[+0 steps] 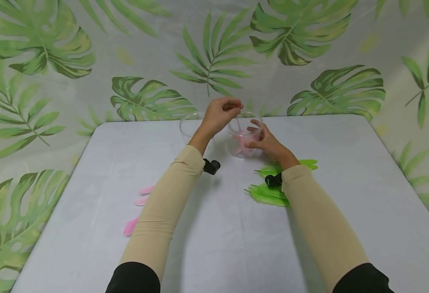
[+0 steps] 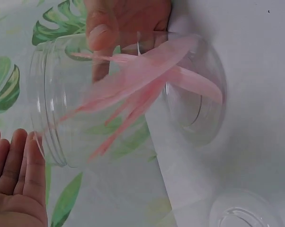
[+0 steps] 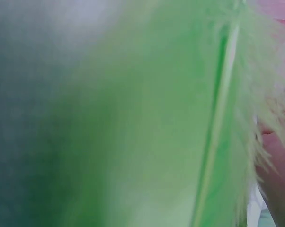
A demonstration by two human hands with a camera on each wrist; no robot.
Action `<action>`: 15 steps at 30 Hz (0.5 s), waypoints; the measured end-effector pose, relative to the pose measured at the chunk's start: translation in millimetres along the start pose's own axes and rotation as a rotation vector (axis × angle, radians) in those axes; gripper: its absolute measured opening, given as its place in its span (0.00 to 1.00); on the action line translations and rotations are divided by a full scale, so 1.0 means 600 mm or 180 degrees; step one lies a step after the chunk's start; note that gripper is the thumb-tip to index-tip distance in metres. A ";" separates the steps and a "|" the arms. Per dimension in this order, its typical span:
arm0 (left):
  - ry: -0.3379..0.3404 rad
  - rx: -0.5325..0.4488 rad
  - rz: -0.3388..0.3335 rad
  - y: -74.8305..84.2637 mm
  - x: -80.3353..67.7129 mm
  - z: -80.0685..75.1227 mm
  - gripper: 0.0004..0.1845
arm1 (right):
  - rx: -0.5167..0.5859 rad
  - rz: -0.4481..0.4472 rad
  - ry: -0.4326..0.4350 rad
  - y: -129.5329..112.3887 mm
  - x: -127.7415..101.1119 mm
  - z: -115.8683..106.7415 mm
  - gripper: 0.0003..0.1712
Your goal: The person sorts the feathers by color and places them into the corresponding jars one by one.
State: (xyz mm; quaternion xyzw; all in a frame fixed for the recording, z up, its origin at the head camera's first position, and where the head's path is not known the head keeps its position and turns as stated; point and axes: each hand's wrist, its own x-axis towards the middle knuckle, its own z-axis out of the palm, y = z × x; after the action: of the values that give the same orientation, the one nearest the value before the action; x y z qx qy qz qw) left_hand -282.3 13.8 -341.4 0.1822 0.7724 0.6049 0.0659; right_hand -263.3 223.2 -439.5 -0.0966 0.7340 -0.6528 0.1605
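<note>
Two hands work at the jar: the right hand grips it steady, and the left hand, fingers curled, should drop pink feathers in slowly.

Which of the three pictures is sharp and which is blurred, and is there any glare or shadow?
Head view: sharp, evenly lit, with soft shadows beside the arms on the table. Left wrist view: the clear jar is fairly sharp with faint reflections on its wall, but the pink feathers inside look smeared. Right wrist view: badly out of focus, filled by a green feather close to the lens.
</note>
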 end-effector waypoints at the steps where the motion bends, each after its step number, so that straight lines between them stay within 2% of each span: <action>1: 0.0001 0.0007 0.0021 0.001 -0.001 -0.002 0.17 | 0.0000 0.0002 0.0005 -0.001 0.000 0.000 0.54; 9: 0.0173 0.0000 0.0126 0.011 -0.008 -0.017 0.13 | -0.0037 0.0016 0.0039 -0.001 0.001 0.000 0.54; 15: 0.0047 -0.0167 0.0277 0.024 -0.024 -0.045 0.13 | -0.0089 0.0057 0.0084 0.003 0.005 0.000 0.53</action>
State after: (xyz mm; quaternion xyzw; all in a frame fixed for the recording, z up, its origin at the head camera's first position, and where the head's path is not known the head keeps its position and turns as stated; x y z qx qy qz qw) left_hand -274.7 -12.8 -322.1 0.2094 0.7481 0.6285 0.0386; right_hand -266.1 222.0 -441.4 -0.0837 0.7459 -0.6423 0.1552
